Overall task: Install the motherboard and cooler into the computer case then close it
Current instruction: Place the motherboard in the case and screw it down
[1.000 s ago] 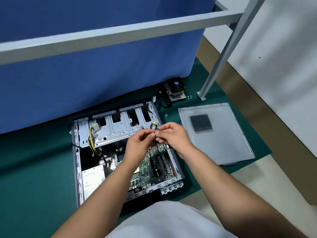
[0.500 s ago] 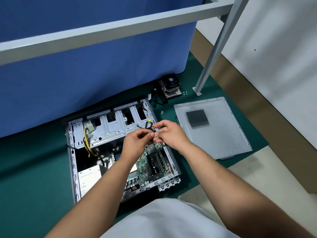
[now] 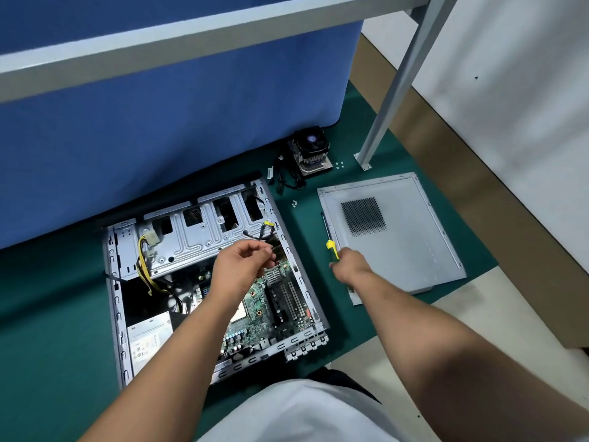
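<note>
The open grey computer case (image 3: pixel 112 282) lies flat on the green mat, with the green motherboard (image 3: pixel 274 301) seated in its right half. My left hand (image 3: pixel 240 266) hovers over the board's far end and pinches a thin black cable (image 3: pixel 263 232) that carries a yellow tag. My right hand (image 3: pixel 349 266) is just right of the case, its fingers closed on the lower end of a yellow-handled screwdriver (image 3: pixel 330 247) whose shaft points away from me. The black fan cooler (image 3: pixel 310 151) stands on the mat behind the case, untouched.
The grey side panel (image 3: pixel 401 247) with its mesh vent lies flat to the right of the screwdriver. Small screws (image 3: pixel 338 164) sit beside the cooler, and more screws (image 3: pixel 294 203) lie near the case corner. A blue partition and a grey frame leg (image 3: pixel 382 122) stand behind.
My right hand let go of the cable, moved right out of the case and closed on the screwdriver. The left hand still holds the cable over the board.
</note>
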### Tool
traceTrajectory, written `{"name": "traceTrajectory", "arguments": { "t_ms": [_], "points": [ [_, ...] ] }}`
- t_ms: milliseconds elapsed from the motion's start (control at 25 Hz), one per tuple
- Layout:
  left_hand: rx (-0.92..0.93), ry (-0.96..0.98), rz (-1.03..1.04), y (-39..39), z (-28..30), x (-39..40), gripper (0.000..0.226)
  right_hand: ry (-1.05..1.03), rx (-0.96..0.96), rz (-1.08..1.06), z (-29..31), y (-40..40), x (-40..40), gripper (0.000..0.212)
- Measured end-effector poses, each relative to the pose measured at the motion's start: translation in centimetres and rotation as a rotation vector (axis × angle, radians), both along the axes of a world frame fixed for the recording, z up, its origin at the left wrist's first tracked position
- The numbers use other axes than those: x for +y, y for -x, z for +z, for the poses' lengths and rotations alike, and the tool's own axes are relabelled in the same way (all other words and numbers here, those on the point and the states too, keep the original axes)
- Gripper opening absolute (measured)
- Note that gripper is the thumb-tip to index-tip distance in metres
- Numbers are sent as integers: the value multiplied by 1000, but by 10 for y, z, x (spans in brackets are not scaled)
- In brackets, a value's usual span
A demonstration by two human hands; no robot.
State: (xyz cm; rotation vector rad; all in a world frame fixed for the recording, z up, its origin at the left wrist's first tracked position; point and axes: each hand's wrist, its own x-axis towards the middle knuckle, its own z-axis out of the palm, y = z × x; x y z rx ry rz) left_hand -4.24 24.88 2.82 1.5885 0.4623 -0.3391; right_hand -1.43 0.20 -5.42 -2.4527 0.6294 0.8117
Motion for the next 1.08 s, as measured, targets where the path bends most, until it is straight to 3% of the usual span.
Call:
{"name": "traceTrajectory", "arguments": {
  "t_ms": [200,440,560,720,800,960,1080],
  "points": [
    [13,-7,1,3,-7,4,5,189,-105,16,-31,17,20,47],
    [19,69,20,2,-11,3,5,125,-158,-60,-34,14,19,45],
    [20,165,88,-1,-7,2,7,-121,-328,-278,-17,13,10,38],
    [96,534,322,-7,0,5,8,-787,-508,-497,33,7,6,30],
    [122,705,445,-8,0,9,9,-927,-495,-358,59,7,6,39],
    [130,865,598,-5,-5,26,11,-760,-452,8,81,13,16,43],
    [145,923,632,4,-12,40,18,-691,-436,63,83,14,28,38]
  ]
}}
